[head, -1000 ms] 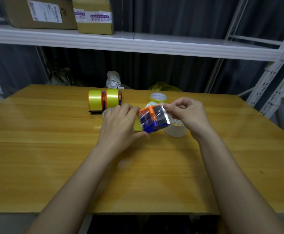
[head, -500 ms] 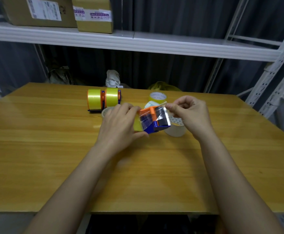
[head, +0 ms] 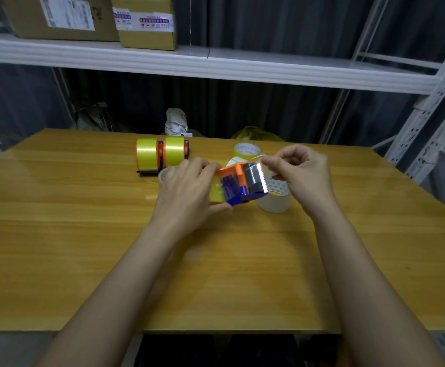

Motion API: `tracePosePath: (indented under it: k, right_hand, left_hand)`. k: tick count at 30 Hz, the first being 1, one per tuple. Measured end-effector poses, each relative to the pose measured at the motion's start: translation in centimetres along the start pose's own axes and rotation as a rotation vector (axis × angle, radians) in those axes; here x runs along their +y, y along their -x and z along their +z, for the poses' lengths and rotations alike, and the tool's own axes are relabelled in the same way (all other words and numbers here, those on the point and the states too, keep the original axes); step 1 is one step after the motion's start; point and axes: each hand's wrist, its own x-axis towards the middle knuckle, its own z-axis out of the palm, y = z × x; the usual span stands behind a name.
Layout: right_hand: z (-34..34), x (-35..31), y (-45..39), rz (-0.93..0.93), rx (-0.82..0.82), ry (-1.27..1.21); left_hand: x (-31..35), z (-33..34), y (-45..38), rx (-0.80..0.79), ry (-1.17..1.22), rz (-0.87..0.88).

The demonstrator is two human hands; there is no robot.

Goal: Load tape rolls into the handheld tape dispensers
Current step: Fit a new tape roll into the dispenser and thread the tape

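holding the dispenser (head: 238, 185) at frame centre, our left hand (head: 189, 189) still grips it. our right hand (head: 302, 176) pinches the tape end (head: 265, 165), barely moved since before; threading continues.

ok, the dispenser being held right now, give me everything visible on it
The dispenser has an orange and blue plastic body with a shiny metal plate ending in a serrated cutter at its right end. A yellow tape roll sits in it, mostly hidden by the left hand, which grips that end. Clear tape runs over the body to the right hand, which pinches its free end beside the cutter. It is tilted, just above the wooden table.
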Motion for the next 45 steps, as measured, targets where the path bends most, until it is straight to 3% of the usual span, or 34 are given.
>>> tracePosePath:
  k: [16,23,29,40,45]
  right_hand:
    - [-0.6,0.3,1.2,0.103,-0.026,-0.04]
    - [-0.5,-0.2,1.4,0.328,-0.268,-0.305]
    - [0.1,0.0,1.2,0.321,-0.389,-0.192]
    - [0.0,-0.2,1.0,0.46,-0.421,-0.348]
    - [0.5,-0.4,1.4,0.4,-0.282,-0.263]
  left_hand:
    - [-0.9,-0.2,-0.5,-0.024,0.033,-0.008]
    - [-1.7,0.1,-0.1,-0.014,0.022,0.014]
    - [-2.7,1.1,-0.1,-0.057,-0.027,0.032]
    - [-3.5,1.3,-0.2,-0.069,-0.041,0.07]
    - [-3.0,1.4,-0.1,-0.166,-0.081,-0.004]
